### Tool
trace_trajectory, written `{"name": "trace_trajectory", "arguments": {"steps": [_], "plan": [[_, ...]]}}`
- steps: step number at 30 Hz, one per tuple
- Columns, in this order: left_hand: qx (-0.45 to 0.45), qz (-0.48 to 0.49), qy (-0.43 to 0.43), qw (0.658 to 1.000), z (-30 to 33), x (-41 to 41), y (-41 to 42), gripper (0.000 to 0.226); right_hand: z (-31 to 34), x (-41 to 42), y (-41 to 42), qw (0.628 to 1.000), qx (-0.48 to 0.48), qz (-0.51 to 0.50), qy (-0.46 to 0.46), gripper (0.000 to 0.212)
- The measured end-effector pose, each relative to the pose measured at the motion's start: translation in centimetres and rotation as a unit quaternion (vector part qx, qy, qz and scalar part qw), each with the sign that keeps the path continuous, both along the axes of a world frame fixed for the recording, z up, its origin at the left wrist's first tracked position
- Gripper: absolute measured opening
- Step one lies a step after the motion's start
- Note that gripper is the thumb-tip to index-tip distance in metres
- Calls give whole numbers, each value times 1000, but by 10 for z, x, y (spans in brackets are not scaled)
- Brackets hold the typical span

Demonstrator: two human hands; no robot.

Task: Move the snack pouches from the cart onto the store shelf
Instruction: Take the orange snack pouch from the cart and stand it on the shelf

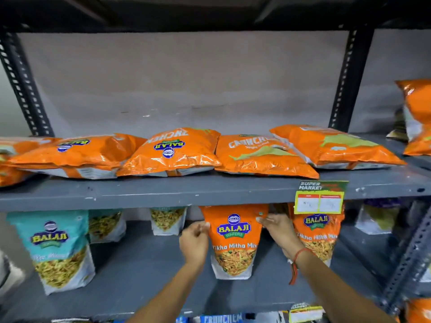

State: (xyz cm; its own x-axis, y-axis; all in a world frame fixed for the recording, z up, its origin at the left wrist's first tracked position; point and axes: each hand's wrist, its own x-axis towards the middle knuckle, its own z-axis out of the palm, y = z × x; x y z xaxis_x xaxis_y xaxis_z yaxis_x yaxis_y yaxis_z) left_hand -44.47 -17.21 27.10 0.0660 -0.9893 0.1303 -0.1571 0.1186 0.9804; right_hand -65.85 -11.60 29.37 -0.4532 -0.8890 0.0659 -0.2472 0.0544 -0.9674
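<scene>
An orange Balaji Tikha Mitha Mix pouch (234, 241) stands upright on the lower grey shelf (144, 271), its top just under the shelf board above. My left hand (194, 242) touches the pouch's left edge with curled fingers. My right hand (278, 231) presses its upper right edge with fingers spread. Whether either hand truly grips it is unclear. A second orange pouch (319, 236) stands right behind my right wrist. The cart is out of view.
A teal Balaji pouch (58, 248) stands at the left of the same shelf, with several more pouches (168, 220) at the back. Large orange chip bags (172, 152) lie flat on the shelf above. A yellow price tag (318, 201) hangs from that shelf's edge.
</scene>
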Motion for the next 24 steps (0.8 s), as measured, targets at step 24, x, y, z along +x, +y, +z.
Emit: {"name": "trace_trajectory", "arguments": {"steps": [24], "plan": [[-51, 95, 148, 983, 53, 203, 41, 22, 42, 219, -5, 966, -162, 12, -201, 25]]}}
